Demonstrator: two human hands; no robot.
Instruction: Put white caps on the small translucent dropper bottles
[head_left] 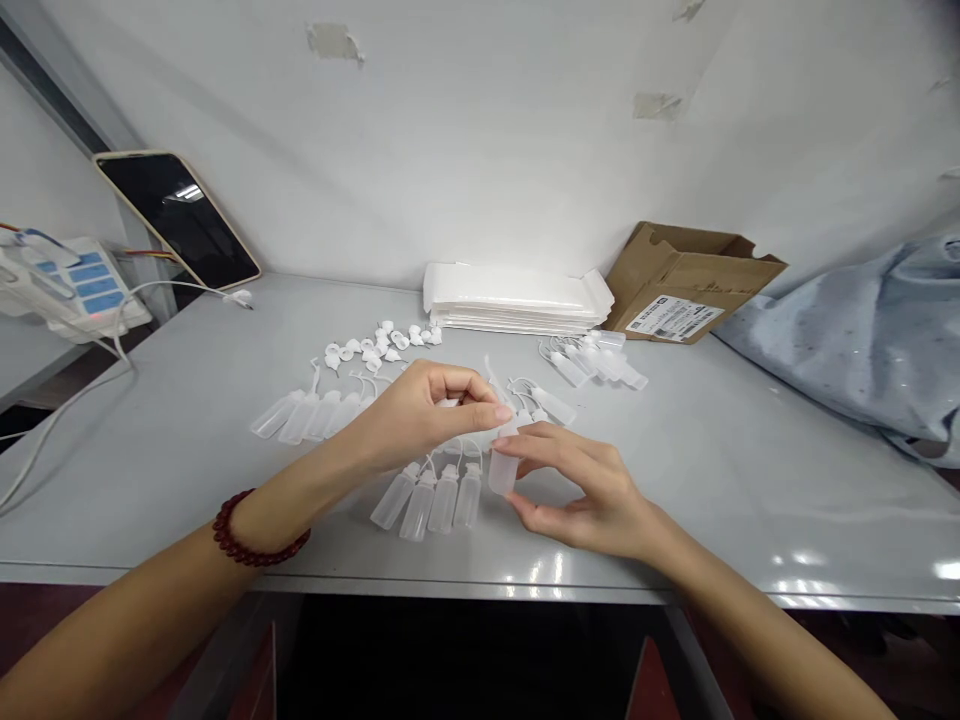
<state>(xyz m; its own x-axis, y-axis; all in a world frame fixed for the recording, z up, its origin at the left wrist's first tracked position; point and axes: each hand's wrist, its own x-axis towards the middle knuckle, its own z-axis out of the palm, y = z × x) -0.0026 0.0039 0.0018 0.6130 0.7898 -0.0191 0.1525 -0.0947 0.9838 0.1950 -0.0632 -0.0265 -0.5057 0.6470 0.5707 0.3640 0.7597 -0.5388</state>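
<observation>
A translucent plastic bottle (502, 472) stands nearly upright between the thumb and fingers of my right hand (581, 485). My left hand (435, 410) is closed at the top of that bottle, thumb and fingertips pinched over its neck; what sits inside the curled fingers is mostly hidden. Several small bottles with white caps and thin tubes (444, 500) lie side by side just left of the held bottle. More bottles (304, 415) rest left of my left wrist, partly behind it. Behind my hands are loose white caps (371, 350) and a few bottles (555, 405).
Flat white boxes (517, 298) are stacked against the wall, beside an open cardboard box (686, 285). Another bottle pile (600, 358) lies in front. A phone (180, 215) leans at the left near a power strip (86, 285) and cables. Grey-blue fabric (862, 345) hangs over the right side.
</observation>
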